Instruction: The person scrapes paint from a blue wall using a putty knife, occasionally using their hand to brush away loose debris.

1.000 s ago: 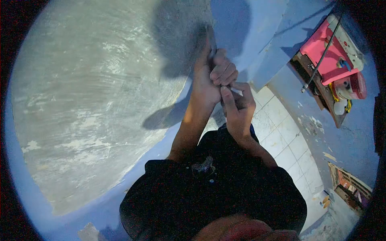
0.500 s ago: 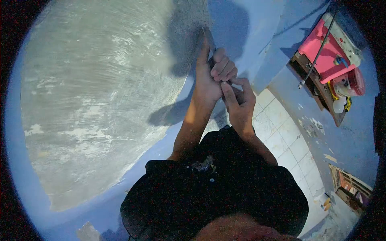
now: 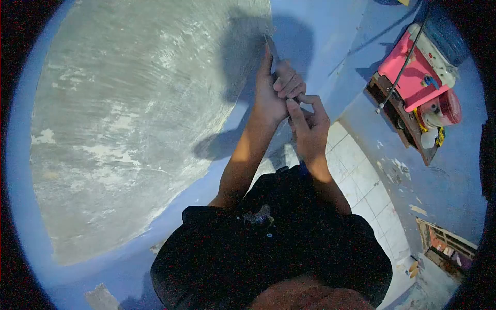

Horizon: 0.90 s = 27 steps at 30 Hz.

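My left hand (image 3: 274,95) is raised in front of the wall, its fingers curled round what looks like a scraper (image 3: 274,48). The scraper's thin, flat grey blade shows nearly edge-on and points up past my fingers, with my thumb stretched along it. Just below, my right hand (image 3: 310,121) is closed in a pinch of thumb and forefinger at the handle's lower end, touching the left hand's curled fingers. Most of the handle is hidden in my grip. Behind the blade, the wall's bare grey patch (image 3: 124,124) borders blue paint (image 3: 330,31).
A small wall shelf (image 3: 408,121) at the right bears a pink container (image 3: 408,67) and a red-lidded clear jar (image 3: 439,109). A thin dark cable (image 3: 400,72) hangs in front. White floor tiles (image 3: 361,175) lie below, near a wall opening (image 3: 447,243).
The camera view has shifted slightly. Both hands keep nearly the same pose together on the scraper, a little farther right in view.
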### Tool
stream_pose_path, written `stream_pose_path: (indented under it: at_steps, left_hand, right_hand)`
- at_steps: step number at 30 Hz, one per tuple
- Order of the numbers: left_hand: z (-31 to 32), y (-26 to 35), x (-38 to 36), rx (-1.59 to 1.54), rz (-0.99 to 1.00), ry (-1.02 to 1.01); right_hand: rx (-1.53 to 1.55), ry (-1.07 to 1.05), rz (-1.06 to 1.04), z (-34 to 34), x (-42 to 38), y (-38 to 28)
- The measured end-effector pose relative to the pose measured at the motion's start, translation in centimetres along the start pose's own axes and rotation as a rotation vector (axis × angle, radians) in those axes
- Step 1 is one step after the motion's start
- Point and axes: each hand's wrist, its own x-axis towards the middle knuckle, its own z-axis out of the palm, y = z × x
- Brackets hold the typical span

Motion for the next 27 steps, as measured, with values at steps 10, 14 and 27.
stream_pose_path:
  at_steps: [10,14,27]
  left_hand:
    - [-0.9,0.3,-1.9,0.004,-0.008,0.015]
    - [-1.1,0.2,-2.0,-0.031,-0.011,-0.011]
    - [-0.6,0.2,-2.6,-0.079,0.01,0.015]
  right_hand:
    - [0.051,-0.061,-0.085,0.6,-1.2,2.1]
    - [0.036,-0.064,-0.082,0.6,-1.3,2.1]
    - [0.053,-0.023,-0.011,0.9,-1.9,1.7]
